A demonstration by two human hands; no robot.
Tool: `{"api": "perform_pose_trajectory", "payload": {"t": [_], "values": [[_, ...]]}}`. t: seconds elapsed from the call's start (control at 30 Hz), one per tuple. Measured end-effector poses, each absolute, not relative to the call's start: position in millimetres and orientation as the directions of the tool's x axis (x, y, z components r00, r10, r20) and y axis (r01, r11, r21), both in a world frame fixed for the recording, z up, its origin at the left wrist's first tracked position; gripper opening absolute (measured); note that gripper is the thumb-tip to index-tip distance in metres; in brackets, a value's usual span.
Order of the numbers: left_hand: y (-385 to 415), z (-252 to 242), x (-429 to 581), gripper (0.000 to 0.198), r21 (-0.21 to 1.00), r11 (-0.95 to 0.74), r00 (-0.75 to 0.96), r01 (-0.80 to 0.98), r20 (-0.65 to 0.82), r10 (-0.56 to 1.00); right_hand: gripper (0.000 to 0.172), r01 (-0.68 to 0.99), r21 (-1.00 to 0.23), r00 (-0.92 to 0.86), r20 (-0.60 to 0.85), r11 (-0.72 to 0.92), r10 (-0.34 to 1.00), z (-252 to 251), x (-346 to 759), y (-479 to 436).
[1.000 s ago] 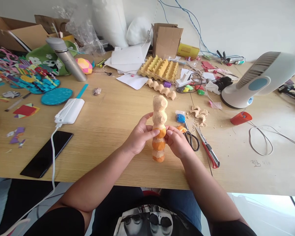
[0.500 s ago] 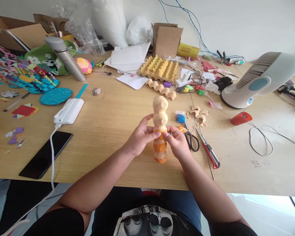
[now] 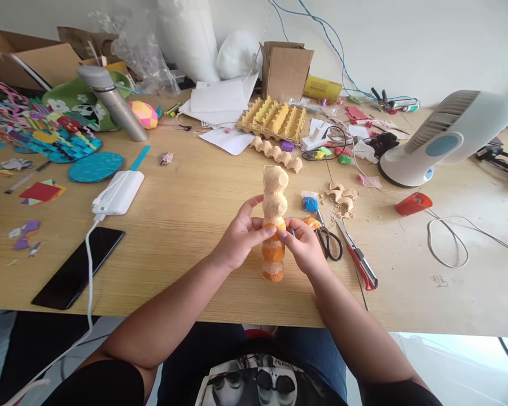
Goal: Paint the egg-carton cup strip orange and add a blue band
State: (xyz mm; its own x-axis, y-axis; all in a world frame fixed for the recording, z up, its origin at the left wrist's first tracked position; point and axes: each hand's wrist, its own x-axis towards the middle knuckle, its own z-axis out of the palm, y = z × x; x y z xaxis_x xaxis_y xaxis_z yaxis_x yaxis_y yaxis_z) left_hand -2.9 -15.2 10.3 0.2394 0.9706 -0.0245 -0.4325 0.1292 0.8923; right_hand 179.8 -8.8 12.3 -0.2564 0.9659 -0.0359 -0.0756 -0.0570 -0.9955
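Over the pale wood-grain table [image 3: 173, 225], we hold a knobbly tan moulded-pulp strip [image 3: 275, 204], partly coated orange. Our left hand [image 3: 241, 234] clasps its left side; our right hand [image 3: 307, 245] pinches its right edge. We judge it light, stiff but easily crushed, its orange coating perhaps soft; the bare sides offer the safest hold. Its long axis runs away from us, bare end farthest, orange end nearest.

Soft, bright light washes the tabletop [image 3: 398, 242] pale toward the right; glare whitens the floor [image 3: 444, 366] at lower right. Wide-angle distortion tilts the bottle [image 3: 121, 110], upper left. Fine detail looks soft.
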Motion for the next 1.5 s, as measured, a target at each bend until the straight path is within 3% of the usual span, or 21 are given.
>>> {"api": "perform_pose_trajectory", "payload": {"t": [0.3,0.5,0.73,0.9,1.23,1.33,1.5], "values": [[-16,12,-2,0.09,0.901,0.141,0.254,-0.41,-0.035,0.967,0.045,-0.204,-0.951,-0.343,-0.152,-0.231,0.927,4,181,-9],[-19,13,-1,0.094,0.928,0.093,0.313,-0.361,0.027,0.949,0.038,-0.197,-0.955,-0.342,-0.146,-0.223,0.928,8,180,-10],[-15,13,-5,0.093,0.896,0.16,0.321,-0.414,-0.021,0.947,0.043,-0.251,-0.926,-0.365,-0.177,-0.28,0.914,9,181,-9],[-10,12,-9,0.079,0.841,0.302,0.392,-0.45,-0.118,0.912,0.041,-0.254,-0.931,-0.365,-0.16,-0.264,0.917,11,181,-8],[-6,4,-5,0.05,0.743,0.362,0.377,-0.563,-0.159,0.912,0.046,-0.361,-0.854,-0.307,-0.269,-0.373,0.913,3,185,3],[-5,1,-5,0.046,0.759,0.367,0.382,-0.538,-0.169,0.909,0.047,-0.341,-0.873,-0.293,-0.254,-0.349,0.922,1,185,4],[-7,1,-5,0.047,0.808,0.363,0.406,-0.464,-0.171,0.898,0.044,-0.307,-0.94,-0.203,-0.086,-0.147,0.975,2,187,7]]}}
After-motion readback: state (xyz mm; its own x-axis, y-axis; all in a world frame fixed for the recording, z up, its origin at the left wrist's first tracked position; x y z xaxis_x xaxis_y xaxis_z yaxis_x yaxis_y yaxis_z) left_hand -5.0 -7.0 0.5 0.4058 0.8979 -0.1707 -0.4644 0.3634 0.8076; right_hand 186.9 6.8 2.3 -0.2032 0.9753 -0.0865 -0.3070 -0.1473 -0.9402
